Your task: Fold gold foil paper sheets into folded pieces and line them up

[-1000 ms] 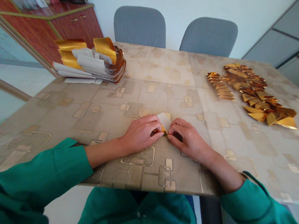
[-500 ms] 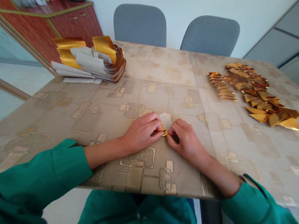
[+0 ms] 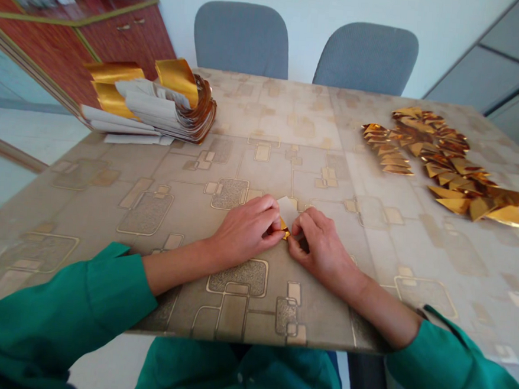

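Note:
A small sheet of gold foil paper (image 3: 288,210), pale on its back, is partly folded on the table near its front edge. My left hand (image 3: 253,227) pinches its left side between curled fingers and thumb. My right hand (image 3: 316,237) is closed at its lower right corner, thumb and fingertips at the gold fold. The fingers hide much of the paper. Far to the right lie several folded gold paper pieces (image 3: 456,175), bunched in winding rows. At the left back rests a stack of gold and white foil paper sheets (image 3: 159,107).
The table (image 3: 243,306) has a patterned tan cover. Two grey chairs (image 3: 242,39) (image 3: 367,57) stand at its far side against the wall. A reddish wooden cabinet (image 3: 128,37) is at the back left, and grey panels (image 3: 512,70) are at the right.
The thumb and fingertips of my right hand have shifted slightly at the paper's corner, where a little more gold shows. My left hand keeps its hold, and the view has moved slightly.

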The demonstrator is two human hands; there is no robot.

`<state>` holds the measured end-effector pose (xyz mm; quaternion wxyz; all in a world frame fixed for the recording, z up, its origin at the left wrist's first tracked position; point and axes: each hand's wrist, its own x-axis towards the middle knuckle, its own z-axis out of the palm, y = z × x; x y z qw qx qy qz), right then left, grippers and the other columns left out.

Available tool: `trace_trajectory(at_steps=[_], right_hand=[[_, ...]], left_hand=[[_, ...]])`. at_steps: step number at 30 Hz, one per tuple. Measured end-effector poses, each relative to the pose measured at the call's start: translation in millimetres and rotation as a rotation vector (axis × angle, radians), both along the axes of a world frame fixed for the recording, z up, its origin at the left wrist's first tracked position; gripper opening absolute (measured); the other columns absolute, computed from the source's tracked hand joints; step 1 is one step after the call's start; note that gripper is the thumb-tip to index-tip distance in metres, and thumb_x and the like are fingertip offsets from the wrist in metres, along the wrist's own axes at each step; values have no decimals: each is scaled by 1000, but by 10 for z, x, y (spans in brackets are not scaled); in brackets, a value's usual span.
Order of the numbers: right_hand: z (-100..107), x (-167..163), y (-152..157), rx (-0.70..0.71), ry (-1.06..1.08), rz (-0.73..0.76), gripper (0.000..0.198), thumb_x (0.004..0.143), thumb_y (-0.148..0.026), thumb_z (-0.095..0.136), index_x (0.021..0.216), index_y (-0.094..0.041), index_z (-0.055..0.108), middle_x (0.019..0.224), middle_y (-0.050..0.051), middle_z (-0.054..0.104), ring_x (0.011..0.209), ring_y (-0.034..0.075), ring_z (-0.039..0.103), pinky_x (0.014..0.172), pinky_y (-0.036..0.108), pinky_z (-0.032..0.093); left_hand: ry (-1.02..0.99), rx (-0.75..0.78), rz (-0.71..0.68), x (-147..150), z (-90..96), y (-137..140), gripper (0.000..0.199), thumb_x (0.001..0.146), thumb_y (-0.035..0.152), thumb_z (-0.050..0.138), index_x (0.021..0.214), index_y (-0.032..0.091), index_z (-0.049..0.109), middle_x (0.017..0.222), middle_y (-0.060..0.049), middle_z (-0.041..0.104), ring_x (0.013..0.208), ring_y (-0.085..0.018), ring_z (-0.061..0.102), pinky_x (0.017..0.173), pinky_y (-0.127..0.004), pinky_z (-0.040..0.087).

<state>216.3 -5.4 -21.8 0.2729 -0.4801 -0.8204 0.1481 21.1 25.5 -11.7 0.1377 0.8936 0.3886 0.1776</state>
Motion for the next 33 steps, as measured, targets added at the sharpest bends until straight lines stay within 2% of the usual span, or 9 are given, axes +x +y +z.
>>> trace_trajectory(at_steps=[9,16,21,24,28,30,33], right_hand=[[-26,15,26,-10,6,23,11,82,-13,55,76,-21,49,81,4,53,74,17,49,67,31,38],[-2,33,44,-58,6,46,12,83,-13,53,76,-21,49,80,5,54,76,18,49,68,30,37],[9,47,55,-69,10,62,13,82,-12,54,76,-21,48,80,4,54,76,18,49,68,30,37],[-8,51,63,-64,22,63,13,81,-11,54,75,-21,48,79,4,54,75,18,49,67,30,37],[-52,51,72,-33,52,65,13,80,-12,55,74,-21,48,77,4,53,74,18,49,66,30,37],[-70,53,76,-17,62,60,12,80,-13,55,74,-21,48,76,3,53,73,18,49,66,30,37],[-78,56,82,-19,61,63,12,80,-12,55,74,-20,48,77,3,53,73,17,49,66,29,37]], left_hand=[[-55,-40,-2,-22,-3,26,11,89,21,61,83,18,53,93,-2,57,81,-15,56,70,-27,45],[-173,-136,-74,-79,-11,45,14,90,18,63,83,18,51,96,-2,54,87,-17,55,78,-29,46],[-195,-131,-99,-144,7,47,9,93,18,61,87,18,55,99,-3,56,92,-17,56,82,-30,48],[-98,67,-121,-165,15,5,7,98,21,56,96,18,61,104,-5,59,97,-18,57,83,-30,48],[148,499,-322,-161,39,-87,28,105,20,39,106,16,67,105,-6,67,93,-20,59,80,-34,46],[184,603,-393,-180,51,-110,35,106,16,33,106,12,67,102,-6,70,92,-20,60,83,-36,45],[205,655,-436,-269,61,-98,34,106,15,33,113,11,66,110,-7,70,100,-21,60,94,-40,43]])
